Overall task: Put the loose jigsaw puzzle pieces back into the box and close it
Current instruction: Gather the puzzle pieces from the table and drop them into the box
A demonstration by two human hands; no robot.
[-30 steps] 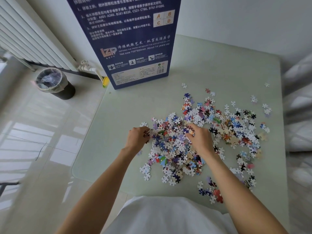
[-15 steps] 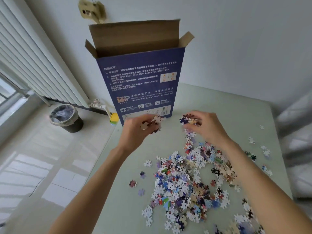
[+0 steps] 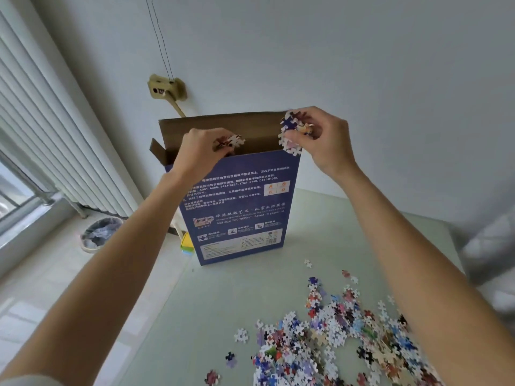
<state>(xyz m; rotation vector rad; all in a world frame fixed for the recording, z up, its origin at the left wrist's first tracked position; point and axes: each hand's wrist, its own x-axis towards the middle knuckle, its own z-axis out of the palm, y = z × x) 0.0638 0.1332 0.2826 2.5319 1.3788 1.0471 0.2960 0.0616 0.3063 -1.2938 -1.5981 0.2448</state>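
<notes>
- Head view: since half a second ago both hands have risen from in front of the box's blue face to its open top, each carrying its pieces along.
- The tall dark-blue cardboard puzzle box (image 3: 239, 210) stands upright on the pale green surface (image 3: 211, 302), centre of the frame, its brown flaps open.
- The left hand (image 3: 202, 151), just left of centre, has its grip curled round a small cluster of jigsaw pieces (image 3: 232, 141) held over the box's opening.
- The right hand (image 3: 320, 140), upper centre-right, pinches a larger handful of white and coloured pieces (image 3: 291, 133) at the box's top right corner.
- A loose heap of multicoloured jigsaw pieces (image 3: 334, 335) lies on the surface at the lower right, well apart from the box.
- A round waste bin with a bag liner (image 3: 100, 235) sits on the floor at mid left, beneath a white ribbed radiator (image 3: 50, 140).
</notes>
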